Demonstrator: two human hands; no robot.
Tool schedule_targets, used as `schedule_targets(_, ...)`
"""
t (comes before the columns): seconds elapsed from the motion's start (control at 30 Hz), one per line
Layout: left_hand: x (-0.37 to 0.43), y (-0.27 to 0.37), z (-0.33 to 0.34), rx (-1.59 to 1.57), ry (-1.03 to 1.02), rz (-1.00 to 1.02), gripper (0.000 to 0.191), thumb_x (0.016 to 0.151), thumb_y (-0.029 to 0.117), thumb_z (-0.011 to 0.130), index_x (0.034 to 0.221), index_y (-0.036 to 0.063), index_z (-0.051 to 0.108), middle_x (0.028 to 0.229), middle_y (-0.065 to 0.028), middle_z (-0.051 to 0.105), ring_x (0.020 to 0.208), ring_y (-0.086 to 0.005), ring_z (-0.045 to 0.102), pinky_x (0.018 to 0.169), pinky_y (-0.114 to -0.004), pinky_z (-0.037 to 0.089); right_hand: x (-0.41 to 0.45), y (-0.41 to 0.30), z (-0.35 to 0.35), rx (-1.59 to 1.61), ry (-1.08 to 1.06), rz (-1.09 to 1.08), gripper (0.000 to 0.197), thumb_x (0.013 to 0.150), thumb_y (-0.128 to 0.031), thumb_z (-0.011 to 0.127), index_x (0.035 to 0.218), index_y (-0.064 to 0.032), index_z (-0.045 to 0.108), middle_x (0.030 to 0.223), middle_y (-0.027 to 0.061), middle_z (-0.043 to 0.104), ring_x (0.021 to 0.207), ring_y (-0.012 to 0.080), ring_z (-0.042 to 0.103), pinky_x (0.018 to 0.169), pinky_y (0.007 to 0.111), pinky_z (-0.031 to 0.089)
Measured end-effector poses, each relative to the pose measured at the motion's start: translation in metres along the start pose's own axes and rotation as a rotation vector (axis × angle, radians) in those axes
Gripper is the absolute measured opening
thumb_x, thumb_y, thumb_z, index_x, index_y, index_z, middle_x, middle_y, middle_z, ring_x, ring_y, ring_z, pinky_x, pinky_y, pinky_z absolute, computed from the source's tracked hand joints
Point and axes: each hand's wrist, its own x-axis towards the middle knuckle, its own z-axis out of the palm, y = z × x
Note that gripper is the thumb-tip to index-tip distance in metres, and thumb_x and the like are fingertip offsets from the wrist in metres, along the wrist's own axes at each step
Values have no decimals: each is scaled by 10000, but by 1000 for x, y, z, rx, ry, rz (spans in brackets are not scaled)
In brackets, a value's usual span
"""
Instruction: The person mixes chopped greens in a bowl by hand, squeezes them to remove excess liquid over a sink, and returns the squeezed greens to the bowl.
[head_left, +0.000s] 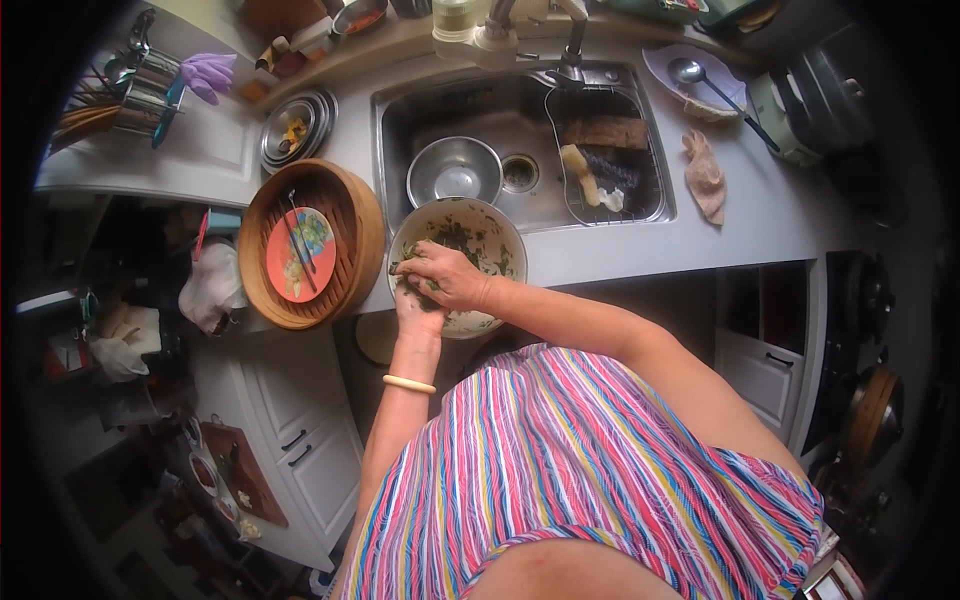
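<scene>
Both my hands meet over the left part of a pale round mixing bowl (480, 324) at the counter's front edge. Dark green chopped leaf mixture (456, 234) clings to the bowl's inside. My left hand (420, 313), with a cream bangle (409, 384) on its wrist, is cupped underneath a clump of this mixture. From above, my right hand (448, 274) closes over the same clump, its fingers bent around it. Most of the clump is hidden between the palms; green bits show at the fingers.
Left of the bowl stands a bamboo steamer (360, 247) holding a coral plate (279, 259) with thin utensils across it. Behind is the sink (397, 112) with a steel bowl (454, 174) and a wire basket (555, 150). A cloth (705, 178) and a ladle (688, 71) are right.
</scene>
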Motion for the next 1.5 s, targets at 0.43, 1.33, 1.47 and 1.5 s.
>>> schedule_targets(0.43, -29, 37, 177, 121, -709, 289, 316, 900, 259, 409, 1067, 25, 539, 1057, -89, 577, 997, -210, 573, 874, -335, 481, 85, -40, -117, -281, 398, -778, 348, 739, -361, 674, 940, -94, 576, 918, 131, 555, 810, 298, 567, 876, 428, 433)
schedule_targets(1.33, 128, -46, 245, 105, -241, 58, 233, 907, 202, 385, 825, 85, 570, 815, -54, 593, 756, -194, 584, 708, -338, 504, 76, 75, -199, -400, 431, -271, 157, 702, -40, 574, 809, -44, 459, 801, 140, 501, 745, 355, 518, 637, 421, 437)
schedule_targets(1.47, 130, -49, 244, 57, -249, 22, 231, 912, 181, 379, 811, 79, 560, 792, -56, 587, 722, -187, 580, 667, -322, 500, 72, 75, -200, -400, 415, -255, 165, 689, -46, 574, 817, -44, 471, 806, 142, 501, 756, 358, 517, 647, 422, 438)
schedule_targets(1.5, 130, -49, 244, 52, -249, 1, 229, 911, 180, 380, 811, 79, 559, 791, -56, 586, 723, -187, 580, 665, -321, 499, 72, 76, -200, -399, 414, -256, 165, 689, -46, 574, 817, -44, 471, 806, 142, 501, 756, 358, 517, 647, 422, 438)
